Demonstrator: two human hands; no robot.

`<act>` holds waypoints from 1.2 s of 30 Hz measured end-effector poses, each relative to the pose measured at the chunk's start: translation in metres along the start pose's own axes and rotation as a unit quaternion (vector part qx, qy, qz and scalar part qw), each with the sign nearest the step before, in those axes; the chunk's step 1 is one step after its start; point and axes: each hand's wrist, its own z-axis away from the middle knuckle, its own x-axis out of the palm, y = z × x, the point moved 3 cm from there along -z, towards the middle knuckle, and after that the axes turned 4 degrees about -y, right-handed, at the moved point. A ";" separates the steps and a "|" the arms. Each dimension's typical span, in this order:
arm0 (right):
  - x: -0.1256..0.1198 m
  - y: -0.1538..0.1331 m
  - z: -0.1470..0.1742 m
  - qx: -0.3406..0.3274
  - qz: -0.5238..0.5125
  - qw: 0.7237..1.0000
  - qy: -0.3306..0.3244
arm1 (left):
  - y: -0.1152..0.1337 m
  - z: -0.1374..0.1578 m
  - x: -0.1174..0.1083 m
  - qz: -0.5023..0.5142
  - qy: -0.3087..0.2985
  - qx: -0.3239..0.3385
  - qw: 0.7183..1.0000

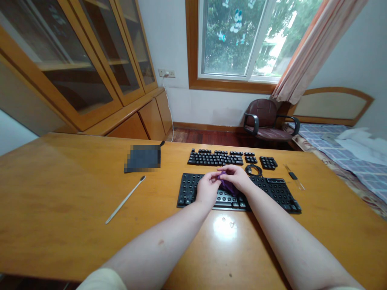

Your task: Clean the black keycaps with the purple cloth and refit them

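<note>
Left grip [208, 187] and right grip [238, 178] — both closed — pinch purple material [229, 187] over a black keyboard [224, 199].

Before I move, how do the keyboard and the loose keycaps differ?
The keyboard is one long board; the keycaps lie in separate groups. The keyboard shows pale metal around its switches; the keycaps look mostly black. The keyboard sits under the left hand and right hand; the keycaps lie beyond them. Both rest on the desk.
</note>
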 end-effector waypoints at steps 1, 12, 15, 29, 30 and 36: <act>0.000 0.001 0.000 -0.001 -0.002 1.000 -0.005 | 0.000 0.000 0.000 -0.004 -0.005 -0.002 1.000; 0.000 0.004 -0.002 0.002 -0.019 1.000 0.002 | -0.003 -0.001 -0.001 0.000 -0.010 0.001 1.000; -0.001 0.002 -0.001 -0.016 -0.001 1.000 0.022 | -0.002 0.001 -0.001 -0.025 -0.004 0.007 1.000; -0.004 -0.002 0.002 -0.052 0.065 0.994 0.068 | 0.006 0.008 0.003 -0.016 0.002 0.027 1.000; -0.003 -0.002 0.002 -0.053 0.075 0.994 0.065 | 0.006 0.008 0.003 -0.022 0.006 0.031 0.999; -0.003 -0.004 0.001 -0.099 0.049 0.992 0.065 | 0.007 0.007 0.003 -0.022 0.004 0.031 0.999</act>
